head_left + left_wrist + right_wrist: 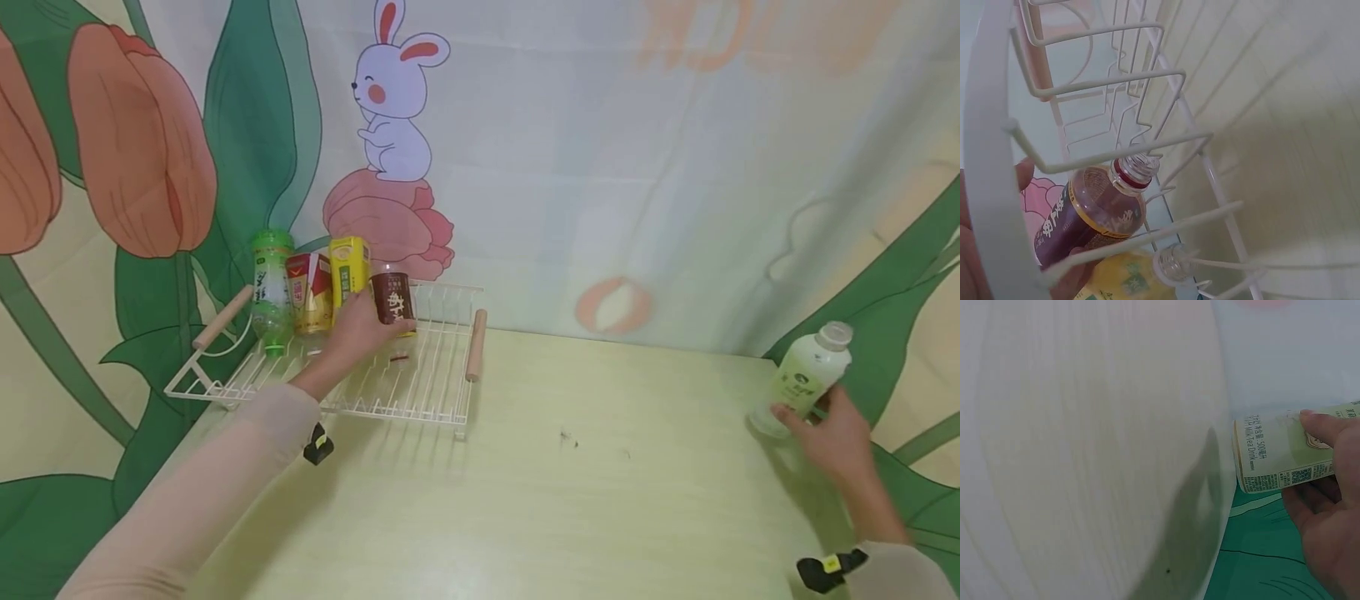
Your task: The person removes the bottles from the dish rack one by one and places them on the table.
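My left hand (354, 335) grips a dark-brown-labelled drink bottle (392, 293) over the white wire rack (405, 414). That bottle is neck down; its clear neck with a red ring shows between the wires in the left wrist view. Beside it in the rack stand a yellow-labelled bottle (347, 262), a red-and-gold bottle (311, 292) and a green bottle (270, 287), with their necks low. Far to the right, my right hand (836, 433) holds a pale green milk tea bottle (806, 367) around its lower side. It leans, cap up, close to the tabletop.
The rack has a wooden handle (476, 346) on its right and another wooden handle (223, 318) on its left. A printed curtain (525, 167) with a rabbit and tulips hangs behind the pale table (562, 500). Small dark marks lie mid-table.
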A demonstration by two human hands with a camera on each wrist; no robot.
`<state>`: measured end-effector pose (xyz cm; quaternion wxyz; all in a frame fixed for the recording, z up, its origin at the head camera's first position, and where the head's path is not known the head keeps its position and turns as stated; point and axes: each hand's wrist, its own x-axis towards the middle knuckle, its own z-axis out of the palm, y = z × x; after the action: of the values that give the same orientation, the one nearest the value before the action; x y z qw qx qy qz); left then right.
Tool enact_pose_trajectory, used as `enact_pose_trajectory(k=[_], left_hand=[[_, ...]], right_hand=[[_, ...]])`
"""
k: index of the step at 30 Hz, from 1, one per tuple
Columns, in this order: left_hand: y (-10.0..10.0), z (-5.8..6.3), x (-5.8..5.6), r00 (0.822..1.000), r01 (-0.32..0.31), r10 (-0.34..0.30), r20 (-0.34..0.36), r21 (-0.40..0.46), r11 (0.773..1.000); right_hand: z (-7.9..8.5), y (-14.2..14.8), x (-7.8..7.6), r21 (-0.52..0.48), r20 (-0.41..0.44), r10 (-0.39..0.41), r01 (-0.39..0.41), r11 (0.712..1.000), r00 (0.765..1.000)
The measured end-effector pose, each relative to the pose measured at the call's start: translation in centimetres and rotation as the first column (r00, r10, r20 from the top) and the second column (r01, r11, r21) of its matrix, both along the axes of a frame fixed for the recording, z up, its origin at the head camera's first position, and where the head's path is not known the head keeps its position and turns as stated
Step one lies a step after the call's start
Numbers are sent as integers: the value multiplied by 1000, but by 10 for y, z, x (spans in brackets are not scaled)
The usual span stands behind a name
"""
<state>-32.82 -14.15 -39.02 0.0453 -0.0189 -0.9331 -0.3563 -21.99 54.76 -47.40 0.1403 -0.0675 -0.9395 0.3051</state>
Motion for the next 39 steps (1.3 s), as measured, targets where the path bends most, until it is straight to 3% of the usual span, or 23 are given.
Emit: enact_pose_trajectory(k=[9, 18, 26, 32, 39], left_hand=[[7, -5, -13, 999, -9, 13, 41, -94, 996], [8, -13, -19, 998, -6, 13, 63, -111, 994], [11, -12, -18, 994, -18, 32, 100, -137, 990], [13, -12, -19, 993, -15, 30, 114, -135, 991], [13, -12, -20, 993, -16, 31, 112, -134, 991]], right_hand=[[-13, 4, -1, 58, -24, 9, -7, 998, 1000], [-20, 1, -1, 20, -32, 33, -33, 999, 999], [-21, 3, 2, 0, 23, 63, -64, 998, 998], [-23, 3, 4, 52, 48, 68, -70, 996, 997], [-4, -1, 7, 150, 169, 37, -63, 987, 985]])
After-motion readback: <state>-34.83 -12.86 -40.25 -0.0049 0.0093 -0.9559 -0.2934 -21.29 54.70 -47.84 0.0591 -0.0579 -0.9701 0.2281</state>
